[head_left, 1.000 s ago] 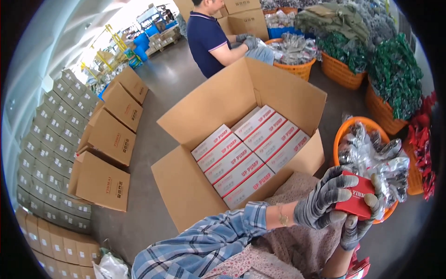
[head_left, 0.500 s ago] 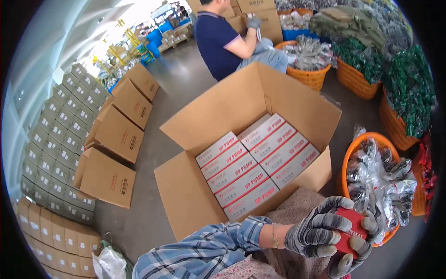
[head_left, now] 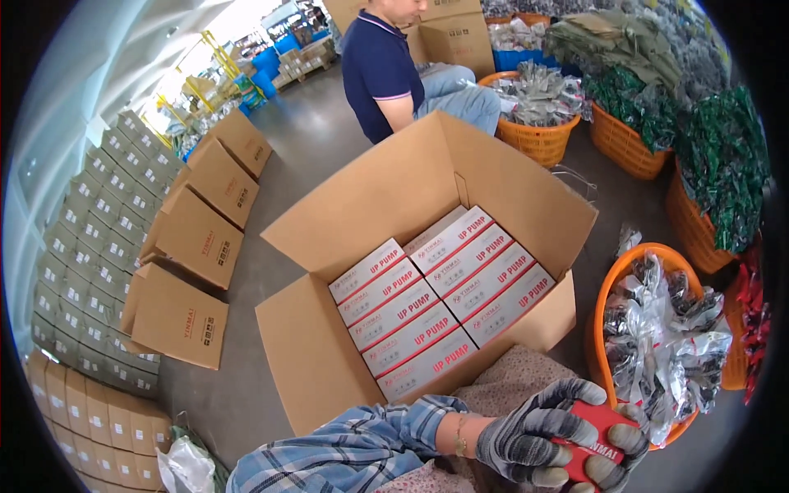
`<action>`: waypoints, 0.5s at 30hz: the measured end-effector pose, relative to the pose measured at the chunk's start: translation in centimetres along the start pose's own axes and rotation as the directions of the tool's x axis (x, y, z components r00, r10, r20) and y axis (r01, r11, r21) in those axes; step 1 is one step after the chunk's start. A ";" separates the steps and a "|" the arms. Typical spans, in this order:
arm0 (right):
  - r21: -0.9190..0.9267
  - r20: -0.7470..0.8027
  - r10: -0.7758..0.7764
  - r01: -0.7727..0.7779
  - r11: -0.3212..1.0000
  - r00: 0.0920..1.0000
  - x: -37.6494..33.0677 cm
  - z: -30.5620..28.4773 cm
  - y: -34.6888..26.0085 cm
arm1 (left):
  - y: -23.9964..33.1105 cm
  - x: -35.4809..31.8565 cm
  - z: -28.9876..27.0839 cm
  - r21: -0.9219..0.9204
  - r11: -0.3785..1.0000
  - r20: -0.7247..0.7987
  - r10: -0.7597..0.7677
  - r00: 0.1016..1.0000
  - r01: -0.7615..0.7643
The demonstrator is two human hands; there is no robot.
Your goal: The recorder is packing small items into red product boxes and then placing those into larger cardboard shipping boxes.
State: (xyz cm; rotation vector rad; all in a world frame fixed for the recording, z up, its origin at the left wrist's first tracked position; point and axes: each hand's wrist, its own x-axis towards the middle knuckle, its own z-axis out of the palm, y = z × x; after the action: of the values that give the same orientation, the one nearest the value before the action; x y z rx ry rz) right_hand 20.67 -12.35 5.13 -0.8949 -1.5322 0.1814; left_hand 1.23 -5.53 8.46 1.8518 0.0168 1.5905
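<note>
Both my hands wear grey striped work gloves with paler fingertips. At the lower right, a small red box [head_left: 590,416] with white lettering is held between them. My left hand [head_left: 530,435] wraps it from the left, fingers bent over its top face. From the right side, my right hand [head_left: 631,444] grips it; only its fingers show well. Just beyond stands a large open carton [head_left: 304,345], flaps spread. Inside it lie two rows of long white boxes [head_left: 421,329] with red lettering and red edges.
An orange basket [head_left: 604,329] of silvery bagged parts stands right of my hands. More orange baskets [head_left: 629,144] with green and grey bags line the far right. A seated co-worker [head_left: 382,78] is beyond the carton. Brown cartons [head_left: 193,238] and stacked boxes [head_left: 90,271] stand left.
My hands and the red box have shifted slightly left and down in view, still gripping it. The carton also appears further left. The co-worker's raised gloved hand has dropped out of sight.
</note>
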 end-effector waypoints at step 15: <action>-0.268 0.437 -0.291 0.432 0.861 0.851 3.5 1.9 -2.2 | -6.9 -15.7 3.9 -0.366 0.669 -0.078 -0.715 0.695 0.647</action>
State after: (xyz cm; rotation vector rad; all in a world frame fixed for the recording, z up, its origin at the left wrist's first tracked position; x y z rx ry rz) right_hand 18.37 -10.93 8.81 -0.8562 -2.1241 -0.2281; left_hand 3.54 -8.90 -8.68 1.1891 0.4871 1.1447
